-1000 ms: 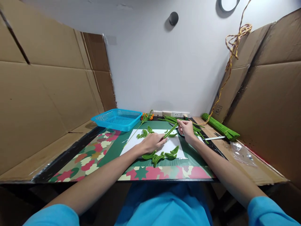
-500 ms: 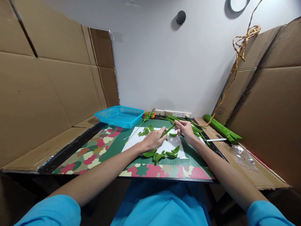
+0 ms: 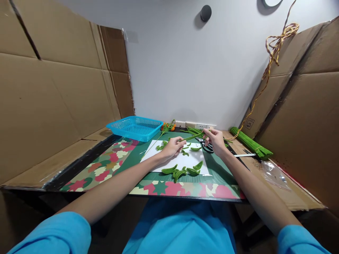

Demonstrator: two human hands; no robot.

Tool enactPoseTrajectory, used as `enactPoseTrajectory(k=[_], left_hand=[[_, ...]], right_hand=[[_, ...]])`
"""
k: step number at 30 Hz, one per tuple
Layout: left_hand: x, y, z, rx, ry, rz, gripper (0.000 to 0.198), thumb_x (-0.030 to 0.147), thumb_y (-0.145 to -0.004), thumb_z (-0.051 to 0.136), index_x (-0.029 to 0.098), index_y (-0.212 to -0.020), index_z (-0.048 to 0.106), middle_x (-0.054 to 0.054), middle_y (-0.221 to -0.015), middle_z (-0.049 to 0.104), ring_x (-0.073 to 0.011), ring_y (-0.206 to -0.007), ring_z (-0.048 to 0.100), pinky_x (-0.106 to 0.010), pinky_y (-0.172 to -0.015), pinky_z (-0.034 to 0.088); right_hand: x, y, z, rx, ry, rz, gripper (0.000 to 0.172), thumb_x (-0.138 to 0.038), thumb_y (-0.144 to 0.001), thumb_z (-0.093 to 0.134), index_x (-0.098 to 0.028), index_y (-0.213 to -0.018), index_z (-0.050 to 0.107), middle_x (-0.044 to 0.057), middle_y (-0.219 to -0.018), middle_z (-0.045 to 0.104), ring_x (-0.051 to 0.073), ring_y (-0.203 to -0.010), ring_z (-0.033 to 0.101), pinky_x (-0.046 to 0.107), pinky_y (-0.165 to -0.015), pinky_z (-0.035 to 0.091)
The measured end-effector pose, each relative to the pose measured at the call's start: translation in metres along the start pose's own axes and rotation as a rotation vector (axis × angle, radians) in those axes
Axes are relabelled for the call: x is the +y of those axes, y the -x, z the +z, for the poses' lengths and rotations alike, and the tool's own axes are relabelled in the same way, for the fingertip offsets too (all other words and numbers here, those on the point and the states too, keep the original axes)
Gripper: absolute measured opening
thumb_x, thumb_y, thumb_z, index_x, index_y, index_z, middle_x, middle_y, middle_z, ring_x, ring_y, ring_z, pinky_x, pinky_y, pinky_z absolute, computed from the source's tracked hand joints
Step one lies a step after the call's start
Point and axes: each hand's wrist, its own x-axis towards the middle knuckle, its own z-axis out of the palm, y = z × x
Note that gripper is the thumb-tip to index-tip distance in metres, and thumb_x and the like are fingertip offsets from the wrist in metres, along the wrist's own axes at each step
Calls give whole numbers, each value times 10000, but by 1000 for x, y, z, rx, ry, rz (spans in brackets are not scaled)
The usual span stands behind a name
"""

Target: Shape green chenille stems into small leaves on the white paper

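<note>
Between my two hands stretches a green pipe cleaner (image 3: 194, 136), held above a white sheet (image 3: 159, 165); whether it is one strand or several pressed together I cannot tell. My left hand (image 3: 173, 147) pinches its left end, and my right hand (image 3: 214, 140) grips the other end, a little higher. Leaf shapes of bent green pipe cleaner (image 3: 179, 173) lie along the near part of the sheet. More small green pieces (image 3: 160, 145) rest beyond my left hand, and a single curved leaf (image 3: 195, 149) sits between the hands. Black-handled scissors (image 3: 207, 146) lie beside my right hand.
A blue basket (image 3: 135, 128) stands at the back left, with an orange flower on a green stem (image 3: 168, 127) beside it. Loose green stems (image 3: 192, 130) lie behind my hands. At the right are a thick green bundle (image 3: 250, 143) and a clear plastic bag (image 3: 275, 174). Cardboard walls flank the table.
My hands have drawn farther apart, the right moving right and up, the left slightly left. The pipe cleaner now lies more level, and the scissors show more fully.
</note>
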Motion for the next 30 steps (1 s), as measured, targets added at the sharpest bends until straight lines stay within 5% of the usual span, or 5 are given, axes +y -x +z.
enactPoseTrajectory(k=[9,16,20,30], left_hand=[[6,4,2,-19,-21,-22,442,553,-788,742,177,-956,582,51,-680,550,-20,-358,413,-161,-322,273],[6,6,2,-75,-56,-37,417,517,-848,697,158,-1025,579,-10,-767,666,-38,-402,509,-157,-352,343],[5,8,5,-131,-72,-28,446,508,-862,687,147,-1107,598,-33,-780,693,-36,-419,502,-169,-390,395],[10,7,6,-72,-104,-11,330,459,-918,607,129,-926,603,-11,-722,653,-37,-357,485,-161,-318,316]], right_hand=[[3,5,3,-71,9,44,420,-543,-716,840,-156,-825,718,16,-674,677,99,-379,536,223,-359,392],[2,12,12,-206,82,70,461,-570,-700,843,-158,-855,705,98,-907,761,137,-473,607,250,-409,488],[2,13,14,-262,119,39,441,-571,-737,816,-150,-796,699,93,-837,744,150,-488,624,252,-424,495],[2,13,13,-240,130,13,478,-611,-738,801,-146,-753,689,78,-753,730,123,-428,568,255,-414,453]])
